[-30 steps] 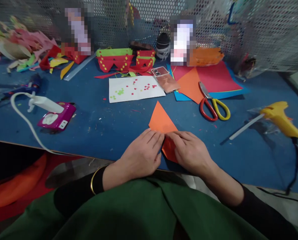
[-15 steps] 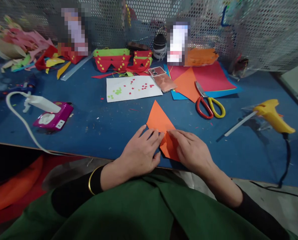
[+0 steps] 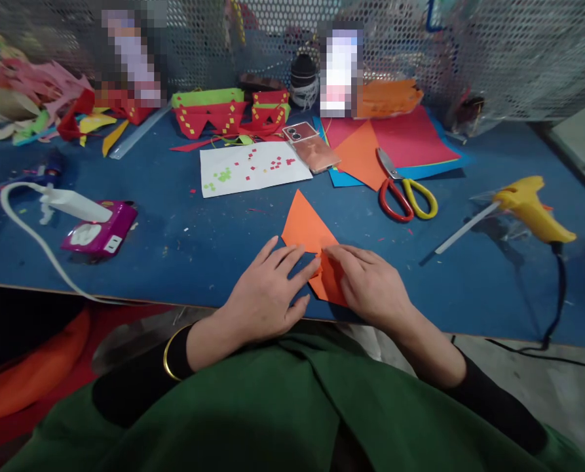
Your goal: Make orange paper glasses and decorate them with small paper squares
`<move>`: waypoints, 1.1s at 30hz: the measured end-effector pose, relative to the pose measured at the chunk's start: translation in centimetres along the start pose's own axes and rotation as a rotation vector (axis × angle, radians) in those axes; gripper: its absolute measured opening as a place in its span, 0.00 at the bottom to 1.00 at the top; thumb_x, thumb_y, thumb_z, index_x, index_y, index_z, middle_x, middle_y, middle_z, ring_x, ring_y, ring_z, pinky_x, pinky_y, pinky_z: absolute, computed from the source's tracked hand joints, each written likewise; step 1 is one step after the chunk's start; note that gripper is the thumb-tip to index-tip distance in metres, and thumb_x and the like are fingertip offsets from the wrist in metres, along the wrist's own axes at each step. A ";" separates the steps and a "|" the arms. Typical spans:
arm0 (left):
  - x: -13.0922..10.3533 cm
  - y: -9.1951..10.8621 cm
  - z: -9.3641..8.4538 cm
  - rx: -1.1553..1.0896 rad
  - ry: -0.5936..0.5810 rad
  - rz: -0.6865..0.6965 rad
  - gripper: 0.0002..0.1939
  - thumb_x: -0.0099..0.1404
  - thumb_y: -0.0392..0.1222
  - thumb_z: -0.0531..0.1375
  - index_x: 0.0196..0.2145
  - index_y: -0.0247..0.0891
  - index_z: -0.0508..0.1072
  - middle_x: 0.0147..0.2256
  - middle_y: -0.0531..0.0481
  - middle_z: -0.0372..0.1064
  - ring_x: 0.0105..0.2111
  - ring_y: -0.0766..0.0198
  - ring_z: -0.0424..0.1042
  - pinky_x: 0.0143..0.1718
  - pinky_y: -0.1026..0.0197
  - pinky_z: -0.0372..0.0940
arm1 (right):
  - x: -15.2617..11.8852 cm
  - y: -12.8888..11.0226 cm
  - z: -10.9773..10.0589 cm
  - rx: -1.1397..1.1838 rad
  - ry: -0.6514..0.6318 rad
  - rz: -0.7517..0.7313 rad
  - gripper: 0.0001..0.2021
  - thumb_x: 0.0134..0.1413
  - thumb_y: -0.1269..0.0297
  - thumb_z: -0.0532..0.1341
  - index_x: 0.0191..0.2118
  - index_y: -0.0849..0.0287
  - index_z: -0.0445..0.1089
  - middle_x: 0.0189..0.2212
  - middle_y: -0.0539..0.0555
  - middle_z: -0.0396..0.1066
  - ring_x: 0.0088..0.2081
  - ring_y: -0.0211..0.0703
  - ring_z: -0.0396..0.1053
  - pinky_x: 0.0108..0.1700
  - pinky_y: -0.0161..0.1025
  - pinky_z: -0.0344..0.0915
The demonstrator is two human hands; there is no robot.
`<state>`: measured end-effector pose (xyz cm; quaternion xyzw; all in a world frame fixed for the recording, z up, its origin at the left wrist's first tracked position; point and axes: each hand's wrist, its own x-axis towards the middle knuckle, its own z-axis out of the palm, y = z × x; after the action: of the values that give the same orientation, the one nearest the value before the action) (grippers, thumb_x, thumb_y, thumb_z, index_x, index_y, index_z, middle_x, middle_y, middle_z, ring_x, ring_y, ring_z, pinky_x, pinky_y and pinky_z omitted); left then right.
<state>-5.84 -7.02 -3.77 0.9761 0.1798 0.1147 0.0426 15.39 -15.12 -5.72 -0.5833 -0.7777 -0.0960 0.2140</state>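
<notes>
A folded sheet of orange paper (image 3: pixel 304 223) lies near the table's front edge, its pointed end away from me and a crease or small fold near its middle. My left hand (image 3: pixel 265 292) rests at the paper's left side with fingers spread; the fingertips touch the paper near the fold. On the right part of the paper, my right hand (image 3: pixel 375 282) presses down with its fingers together, and its thumb is mostly hidden. The paper's lower right part is covered by that hand.
Red-and-yellow-handled scissors (image 3: pixel 395 187) lie beyond my right hand. A yellow glue gun (image 3: pixel 535 206) stands at right, a purple power socket (image 3: pixel 100 233) at left. Behind are a white sheet (image 3: pixel 218 180) with tiny paper bits, a phone (image 3: pixel 314 149), red paper masks (image 3: pixel 208 115) and coloured sheets (image 3: pixel 410 141).
My left fingers have spread farther apart and eased back slightly from the fold. My right hand stays pressed on the orange paper. The whole view has shifted slightly.
</notes>
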 end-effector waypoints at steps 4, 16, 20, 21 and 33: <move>0.0 0.5 -0.1 0.021 -0.051 -0.018 0.27 0.69 0.47 0.55 0.63 0.36 0.68 0.61 0.34 0.65 0.60 0.43 0.64 0.66 0.33 0.51 | -0.1 0.0 0.0 0.002 -0.016 0.006 0.20 0.59 0.79 0.50 0.53 0.72 0.70 0.49 0.64 0.77 0.50 0.54 0.76 0.48 0.47 0.75; 0.2 0.9 0.0 0.057 -0.016 -0.033 0.27 0.69 0.48 0.56 0.61 0.35 0.69 0.60 0.33 0.66 0.60 0.44 0.64 0.67 0.33 0.50 | 0.2 0.2 -1.0 0.100 -0.086 0.060 0.20 0.60 0.78 0.49 0.55 0.67 0.68 0.50 0.64 0.77 0.51 0.52 0.75 0.50 0.48 0.74; -0.1 0.9 0.3 0.055 0.004 -0.033 0.28 0.69 0.49 0.56 0.63 0.35 0.67 0.60 0.34 0.65 0.61 0.45 0.63 0.67 0.34 0.50 | 1.0 0.7 -2.7 0.203 -0.075 0.169 0.16 0.65 0.71 0.52 0.53 0.61 0.70 0.48 0.61 0.77 0.49 0.50 0.76 0.48 0.46 0.73; -0.1 0.9 0.3 0.052 0.009 -0.032 0.28 0.70 0.49 0.56 0.64 0.35 0.66 0.60 0.34 0.65 0.62 0.45 0.63 0.67 0.34 0.50 | 1.5 0.8 -3.0 0.222 -0.076 0.186 0.14 0.66 0.69 0.52 0.51 0.60 0.72 0.47 0.60 0.78 0.48 0.49 0.76 0.47 0.45 0.72; -0.2 0.6 0.4 0.036 0.023 -0.052 0.27 0.69 0.53 0.57 0.61 0.39 0.70 0.53 0.38 0.66 0.58 0.47 0.64 0.67 0.34 0.49 | 10.8 2.1 -0.9 0.327 -0.722 0.469 0.09 0.53 0.60 0.67 0.29 0.59 0.73 0.20 0.49 0.72 0.24 0.38 0.69 0.27 0.34 0.57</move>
<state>-5.78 -7.66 -4.13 0.9703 0.2077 0.1214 0.0262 15.12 -5.52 -0.31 -0.6981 -0.6545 0.2883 0.0343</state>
